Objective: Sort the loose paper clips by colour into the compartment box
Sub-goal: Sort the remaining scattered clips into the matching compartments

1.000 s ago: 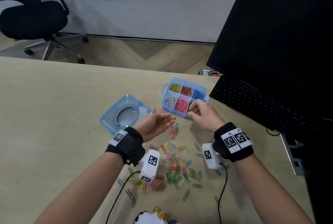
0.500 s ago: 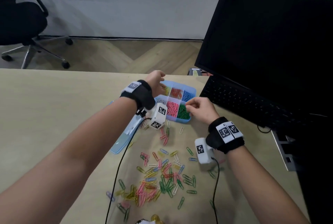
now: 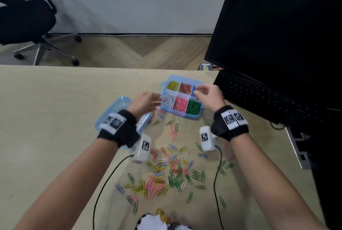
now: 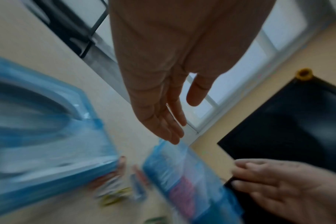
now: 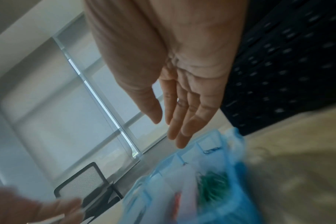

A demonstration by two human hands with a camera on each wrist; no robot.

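Observation:
The blue compartment box (image 3: 192,117) sits on the desk with yellow, red, blue, white, pink and green clips in separate cells. Loose mixed-colour paper clips (image 3: 166,174) lie scattered in front of it. My left hand (image 3: 148,100) hovers just left of the box, fingers straight and empty, as the left wrist view (image 4: 169,121) confirms. My right hand (image 3: 203,92) hangs over the far right cell; in the right wrist view its fingers (image 5: 175,121) are extended and hold nothing. The box (image 5: 211,189) lies blurred below them.
The box's blue lid (image 3: 118,107) lies on the desk under my left wrist. A black keyboard (image 3: 268,98) and a large monitor (image 3: 286,26) stand at the right. An office chair (image 3: 24,20) is beyond the desk. Two wrist-camera cables trail over the clips.
My left hand drew back from the box's far left corner to its near left side. My right hand moved from the green cell to the far right cell and spread its fingers.

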